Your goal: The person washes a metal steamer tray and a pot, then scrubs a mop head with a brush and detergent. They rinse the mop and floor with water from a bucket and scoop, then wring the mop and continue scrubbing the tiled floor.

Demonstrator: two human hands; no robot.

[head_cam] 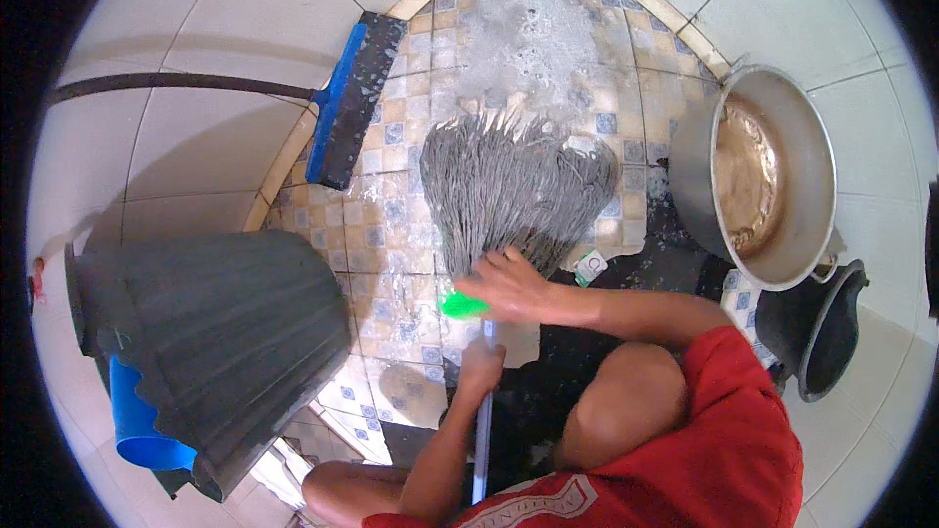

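A mop with grey string strands [513, 183] lies spread on the wet tiled floor in front of me, its strands fanned away from me. My left hand [481, 370] is wrapped around its pale blue handle [482, 447]. Just beyond, where strands and handle meet, my right hand [510, 287] closes over a bright green piece [462, 304]. That hand is blurred and hides much of the piece, so I cannot tell whether it belongs to the mop or is a separate brush. White suds [532, 22] cover the floor past the strands.
A blue and black floor squeegee [341, 103] leans at the left wall. A large dark bin [220, 301] lies on its side at left, with a blue plastic scoop [132, 411] by it. At right stand a metal pot [693, 169] and a black basin [777, 330]. A small packet [590, 268] lies near my wrist.
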